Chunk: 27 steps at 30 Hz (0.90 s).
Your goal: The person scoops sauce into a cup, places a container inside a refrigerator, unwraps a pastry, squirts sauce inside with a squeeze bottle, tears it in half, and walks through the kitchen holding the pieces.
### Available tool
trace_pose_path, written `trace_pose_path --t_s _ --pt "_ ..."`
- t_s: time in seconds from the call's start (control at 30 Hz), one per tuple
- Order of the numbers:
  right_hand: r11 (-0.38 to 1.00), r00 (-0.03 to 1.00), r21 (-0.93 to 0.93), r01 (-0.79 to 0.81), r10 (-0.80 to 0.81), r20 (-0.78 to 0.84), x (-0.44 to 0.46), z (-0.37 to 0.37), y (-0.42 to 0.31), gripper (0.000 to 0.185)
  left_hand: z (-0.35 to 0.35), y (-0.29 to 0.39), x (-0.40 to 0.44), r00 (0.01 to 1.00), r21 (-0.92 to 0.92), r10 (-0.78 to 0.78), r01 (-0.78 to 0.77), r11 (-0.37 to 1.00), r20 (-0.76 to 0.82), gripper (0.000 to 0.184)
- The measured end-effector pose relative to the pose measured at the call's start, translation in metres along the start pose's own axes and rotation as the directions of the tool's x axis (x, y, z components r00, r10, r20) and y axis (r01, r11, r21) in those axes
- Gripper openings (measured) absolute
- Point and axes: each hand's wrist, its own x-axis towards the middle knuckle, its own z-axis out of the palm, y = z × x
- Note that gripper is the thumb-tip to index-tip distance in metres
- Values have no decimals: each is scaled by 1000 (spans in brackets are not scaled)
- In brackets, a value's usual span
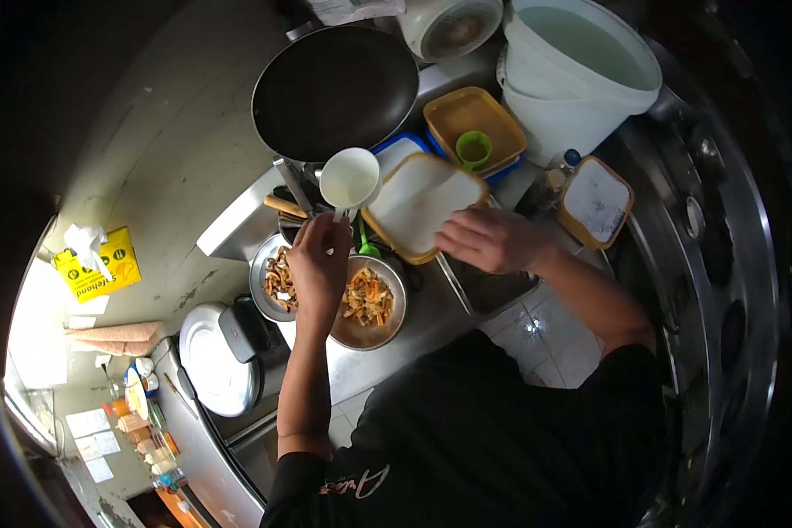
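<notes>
My left hand [319,260] is raised, its fingers pinched at the near side of a white cup [350,178]. The inside of the cup looks pale, and I cannot tell what it holds. My right hand [491,239] hovers at the right edge of a tan-rimmed tub of white powder [422,198], fingers bent together; anything in them is hidden. Below and beside my left hand stand two metal bowls: one bowl of browned, mushroom-like slices [257,264] and one bowl of cooked shredded vegetables [343,332]. A green utensil [368,245] lies by the bowls.
A large black pan [336,92] stands at the back, with a white water-filled bucket [559,114] to its right. A tan tub [444,106] holds a green cup [473,151]. Another tub of white grains [597,201] and a blue-capped bottle [559,167] are at right.
</notes>
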Motion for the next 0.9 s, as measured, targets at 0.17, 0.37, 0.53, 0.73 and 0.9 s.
trace_pose_path --t_s 0.17,0.37,0.53,0.73,0.9 --pt "951 966 -240 -195 229 120 -37 -12 33 34 27 -13 -18 997 136 18 -27 990 72 20" --pt "793 642 -219 -569 595 483 -64 48 72 41 147 -110 -45 862 364 -188 5 931 470 19" --pt "803 709 -132 -581 579 403 -45 39 77 52 185 -115 -40 952 174 -192 153 973 238 21" --pt "687 812 440 -579 439 385 40 -5 11 39 63 -63 -88 980 61 40 -53 997 194 43" --pt "499 840 679 -538 257 477 94 -5 -44 38 -34 -97 -219 955 -436 -231 292 851 189 28"
